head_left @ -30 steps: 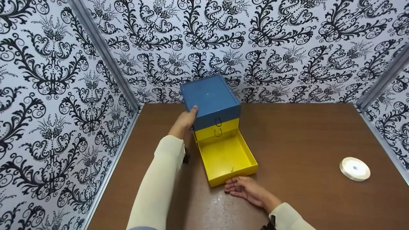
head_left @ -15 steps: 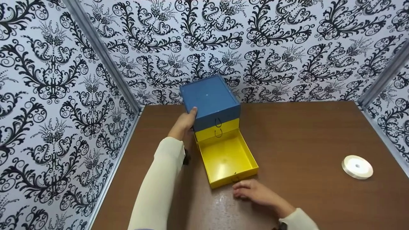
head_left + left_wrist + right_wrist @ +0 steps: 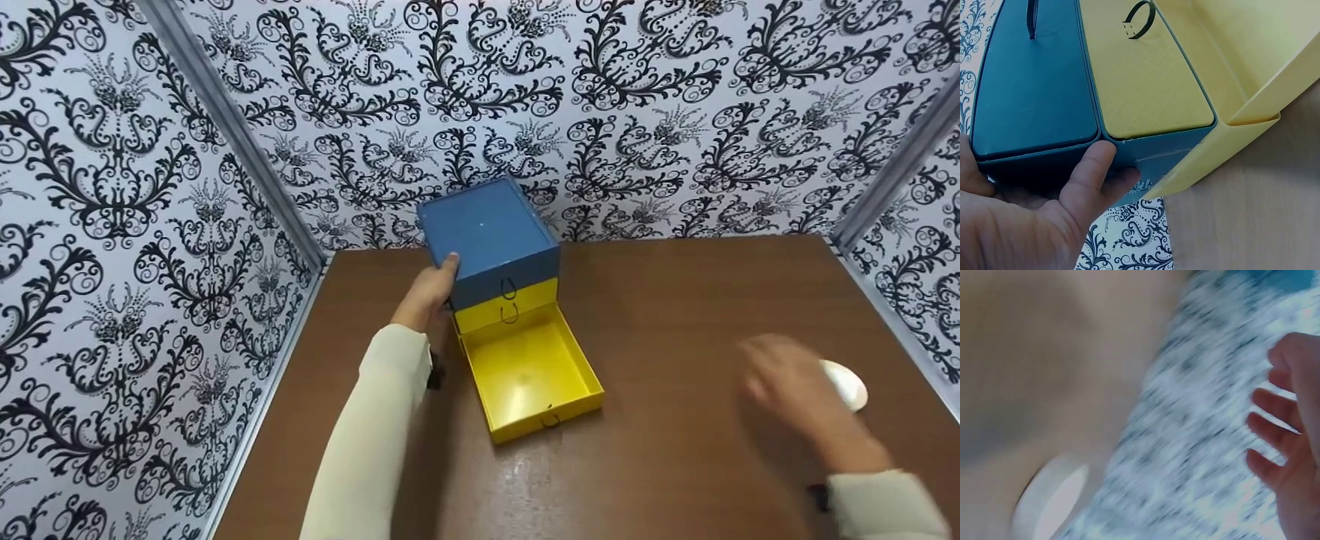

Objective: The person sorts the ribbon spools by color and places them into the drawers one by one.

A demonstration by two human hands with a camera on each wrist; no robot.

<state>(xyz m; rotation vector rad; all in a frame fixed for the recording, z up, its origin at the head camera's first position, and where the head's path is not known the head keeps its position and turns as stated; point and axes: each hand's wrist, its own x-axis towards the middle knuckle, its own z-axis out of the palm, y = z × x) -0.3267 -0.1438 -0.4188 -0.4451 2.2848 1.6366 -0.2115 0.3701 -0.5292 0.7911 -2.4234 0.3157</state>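
A small drawer box has a blue top (image 3: 484, 229), a closed blue drawer (image 3: 1039, 84) and a closed yellow drawer (image 3: 1140, 79) with cord loops. Its lowest yellow drawer (image 3: 529, 356) is pulled out, with nothing seen inside. My left hand (image 3: 431, 289) rests against the box's left side, thumb over the top edge and fingers spread along the side. My right hand (image 3: 799, 390), blurred, hovers over the table beside a white spool of ribbon (image 3: 849, 386) and partly covers it. The right wrist view shows that hand's fingers loosely bent around nothing, apart from the spool.
The brown table (image 3: 675, 315) carries the drawer box at its back left. Patterned walls (image 3: 645, 135) close in the back and both sides. The box stands near the back wall.
My right hand has left the front of the pulled-out drawer and moved far right, to the ribbon spool. The left hand stays on the box; the drawer remains out.
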